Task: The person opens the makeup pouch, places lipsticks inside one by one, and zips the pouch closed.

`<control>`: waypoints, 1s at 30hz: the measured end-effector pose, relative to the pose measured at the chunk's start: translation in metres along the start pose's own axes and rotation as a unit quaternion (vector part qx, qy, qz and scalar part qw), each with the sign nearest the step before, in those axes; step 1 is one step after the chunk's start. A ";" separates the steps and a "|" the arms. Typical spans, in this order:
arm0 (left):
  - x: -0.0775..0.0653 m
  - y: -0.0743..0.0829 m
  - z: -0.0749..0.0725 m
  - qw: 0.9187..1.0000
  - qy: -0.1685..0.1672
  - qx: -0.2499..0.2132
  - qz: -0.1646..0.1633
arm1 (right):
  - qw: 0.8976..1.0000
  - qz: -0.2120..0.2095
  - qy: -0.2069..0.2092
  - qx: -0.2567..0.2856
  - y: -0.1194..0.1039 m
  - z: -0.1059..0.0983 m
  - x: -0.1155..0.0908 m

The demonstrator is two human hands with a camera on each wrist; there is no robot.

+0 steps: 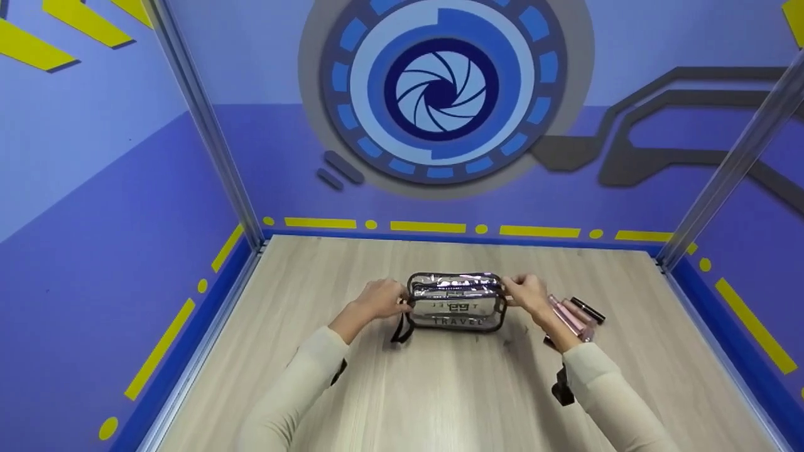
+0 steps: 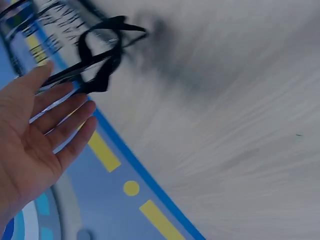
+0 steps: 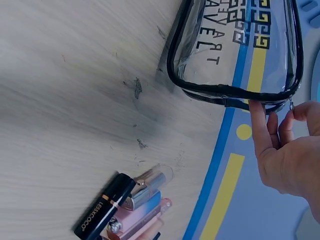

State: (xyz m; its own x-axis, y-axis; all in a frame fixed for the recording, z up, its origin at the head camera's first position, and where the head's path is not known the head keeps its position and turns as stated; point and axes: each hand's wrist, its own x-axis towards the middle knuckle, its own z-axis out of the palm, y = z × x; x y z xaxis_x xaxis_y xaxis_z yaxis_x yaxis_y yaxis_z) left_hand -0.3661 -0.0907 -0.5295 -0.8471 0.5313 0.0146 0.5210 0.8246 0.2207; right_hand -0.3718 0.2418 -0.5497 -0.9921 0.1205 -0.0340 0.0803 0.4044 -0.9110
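A clear travel pouch (image 1: pixel 458 314) with black edging and dark lettering stands on the wooden table, between both hands. At its left end, my left hand (image 1: pixel 381 298) pinches the pouch edge between thumb and forefinger; the other fingers are fairly straight in the left wrist view. A black wrist strap (image 2: pixel 102 55) hangs from that end. My right hand (image 1: pixel 527 292) is at the opposite top corner. Seen from the right wrist, its thumb and a finger pinch a small metal zipper pull (image 3: pixel 291 104), while another finger (image 3: pixel 257 125) touches the pouch's end.
Right of the pouch, partly behind the right forearm, lies a group of cosmetic tubes (image 1: pixel 568 314). Among them are a black tube (image 3: pixel 105 206) and pinkish ones. Printed blue panels (image 1: pixel 264 157) enclose the table (image 1: pixel 440 389) at the back and sides.
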 end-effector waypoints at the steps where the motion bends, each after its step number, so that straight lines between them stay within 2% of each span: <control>1: 0.002 0.001 -0.005 1.000 0.009 -0.005 0.004 | 1.000 0.001 0.001 0.003 0.001 0.000 -0.001; 3: 0.007 0.002 -0.014 0.999 0.045 -0.016 0.015 | 1.000 0.001 0.002 0.007 0.001 0.000 -0.001; 6: 0.016 0.007 -0.019 0.990 0.134 -0.014 0.040 | 1.000 -0.008 0.002 0.001 0.002 0.002 -0.001; 9: 0.027 0.013 -0.014 0.976 0.206 0.004 0.063 | 1.000 -0.017 0.015 0.003 0.002 0.005 -0.001; 11: 0.034 0.018 -0.006 0.973 0.220 0.025 0.063 | 0.999 -0.020 0.027 0.003 0.002 0.006 0.000; 13: 0.040 0.023 0.002 0.976 0.207 0.039 0.051 | 0.999 -0.023 0.037 0.003 0.002 0.007 0.000; 17: 0.048 0.033 0.018 0.989 0.139 0.040 0.011 | 0.999 -0.023 0.040 0.011 0.005 0.008 0.000; 21: 0.051 0.036 0.029 0.994 0.102 0.034 -0.008 | 0.999 -0.027 0.019 0.028 0.011 0.008 -0.002; 26: 0.049 0.032 0.032 0.997 0.076 0.026 -0.001 | 0.999 -0.025 -0.005 0.037 0.019 0.007 -0.002; 30: 0.049 0.027 0.035 0.999 0.041 0.002 0.014 | 0.998 -0.010 -0.013 0.057 0.024 0.003 -0.001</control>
State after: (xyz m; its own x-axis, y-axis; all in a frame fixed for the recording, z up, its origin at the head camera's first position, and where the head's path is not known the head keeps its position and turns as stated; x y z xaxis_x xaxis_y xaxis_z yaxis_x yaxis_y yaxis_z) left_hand -0.3905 -0.0358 -0.5566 -0.8373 0.5375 0.1000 0.5456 0.8101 0.2145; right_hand -0.3695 0.2487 -0.5731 -0.9957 0.0895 -0.0245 0.0505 0.3003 -0.9525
